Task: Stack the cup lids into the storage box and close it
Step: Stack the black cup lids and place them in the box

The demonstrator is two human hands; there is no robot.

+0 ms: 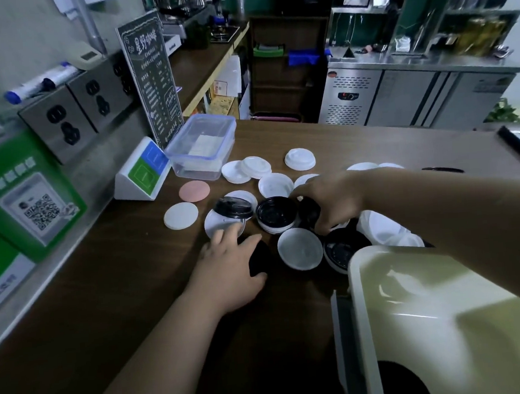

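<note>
Several white and black cup lids lie scattered on the brown counter [119, 288], among them a white lid [300, 249], a black lid [277, 213] and a white lid [300, 159] farther back. My left hand [231, 269] rests over a black lid [259, 257] and grips it. My right hand [330, 202] is closed on another black lid [309, 212] in the middle of the pile. The clear storage box [201, 145] with a blue-rimmed lid on it stands behind the pile, at the back left.
A pink coaster [194, 190] and a white coaster [181, 215] lie left of the lids. A white payment stand [141, 175], a black menu board [151, 78] and green QR boxes [28, 196] line the left wall. A pale bin [449, 322] stands at the near right.
</note>
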